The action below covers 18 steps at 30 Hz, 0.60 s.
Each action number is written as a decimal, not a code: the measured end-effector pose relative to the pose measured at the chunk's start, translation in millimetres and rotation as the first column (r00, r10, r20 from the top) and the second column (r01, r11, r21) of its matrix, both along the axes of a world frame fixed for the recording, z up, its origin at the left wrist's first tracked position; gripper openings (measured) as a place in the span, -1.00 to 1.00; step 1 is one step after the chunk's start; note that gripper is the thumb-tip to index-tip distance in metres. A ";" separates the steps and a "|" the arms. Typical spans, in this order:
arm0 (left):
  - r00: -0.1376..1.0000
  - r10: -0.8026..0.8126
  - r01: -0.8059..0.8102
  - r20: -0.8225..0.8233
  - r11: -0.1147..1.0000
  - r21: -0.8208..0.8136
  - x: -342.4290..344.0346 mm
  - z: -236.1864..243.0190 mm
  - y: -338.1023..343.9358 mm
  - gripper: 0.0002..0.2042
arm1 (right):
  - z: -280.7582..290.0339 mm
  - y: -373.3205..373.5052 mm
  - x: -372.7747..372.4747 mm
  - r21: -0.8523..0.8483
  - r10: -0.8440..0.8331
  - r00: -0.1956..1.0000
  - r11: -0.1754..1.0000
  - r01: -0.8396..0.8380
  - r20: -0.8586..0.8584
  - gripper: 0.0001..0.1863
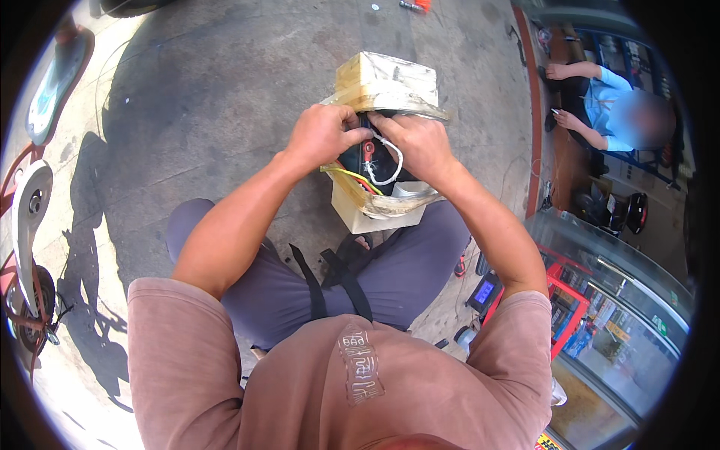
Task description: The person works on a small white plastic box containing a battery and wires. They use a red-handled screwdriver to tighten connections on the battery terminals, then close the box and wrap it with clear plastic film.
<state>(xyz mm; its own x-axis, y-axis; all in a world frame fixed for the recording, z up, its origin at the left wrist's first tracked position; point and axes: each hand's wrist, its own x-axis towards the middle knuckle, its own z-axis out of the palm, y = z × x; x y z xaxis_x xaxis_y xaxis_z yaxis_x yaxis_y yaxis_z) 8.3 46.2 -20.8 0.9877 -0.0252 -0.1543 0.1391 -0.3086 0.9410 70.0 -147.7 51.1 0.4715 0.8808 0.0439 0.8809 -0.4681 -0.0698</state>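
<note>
Both hands, left hand (321, 135) and right hand (417, 142), are pinching the wires (384, 166) on the taped box (382, 97); pulling hard might be snapping one.

Seen from above, over pink shirt and grey trousers: left hand (321, 135) and right hand (420, 142) pinching white wire (390, 161) atop taped battery pack (382, 142) resting on knees. Yellow and red wires beside. Concrete floor (225, 90); scooter (30, 225) at left; seated person (607, 105) at upper right.
</note>
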 end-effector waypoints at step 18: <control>0.997 -0.068 0.068 -0.025 0.998 -0.002 4.2 -1.1 2.6 -0.70 | 31.2 3.2 5.1 -0.011 -0.337 0.891 0.937 0.350 -0.304 -0.78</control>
